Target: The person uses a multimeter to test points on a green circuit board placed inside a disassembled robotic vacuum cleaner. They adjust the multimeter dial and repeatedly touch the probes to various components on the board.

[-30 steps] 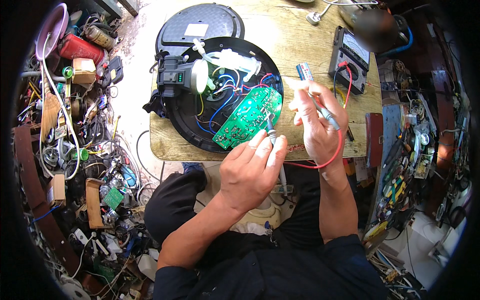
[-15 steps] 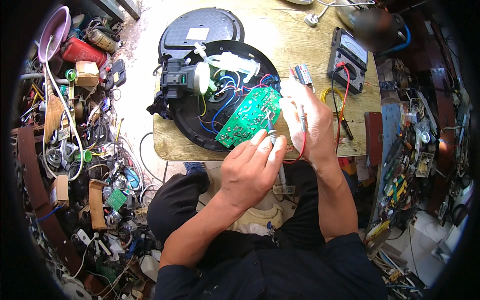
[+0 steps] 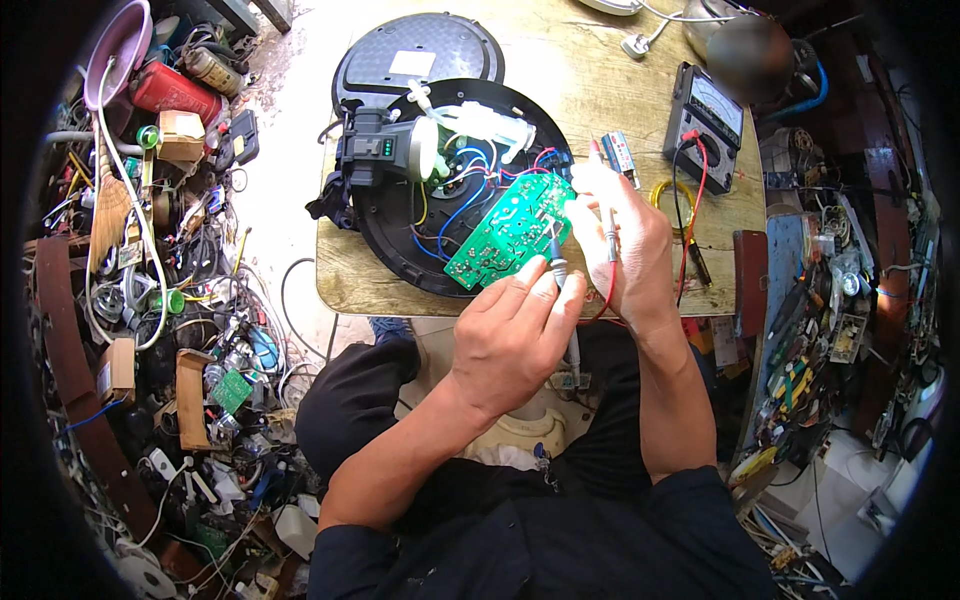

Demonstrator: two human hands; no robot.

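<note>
The bench (image 3: pixel 575 65) is bearing a black housing (image 3: pixel 395 228), with a green circuit board (image 3: pixel 498 232) lying across its near right side. The left hand (image 3: pixel 512 322) and right hand (image 3: pixel 637 250) are each making a closed grip, on a grey probe (image 3: pixel 559 270) aimed at the board and a red-wired probe (image 3: pixel 612 238) respectively.

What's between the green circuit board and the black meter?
In the head view: the right hand, a small blue-and-white block and a yellow loop.

Mid-frame, I see the green circuit board (image 3: pixel 510 232) slanting up to the right, its face dotted with small joints. The grey probe (image 3: pixel 559 268) angles its dark tip over the board's right part; just right of the board, the red-lead probe (image 3: pixel 611 225) points up-frame.
</note>
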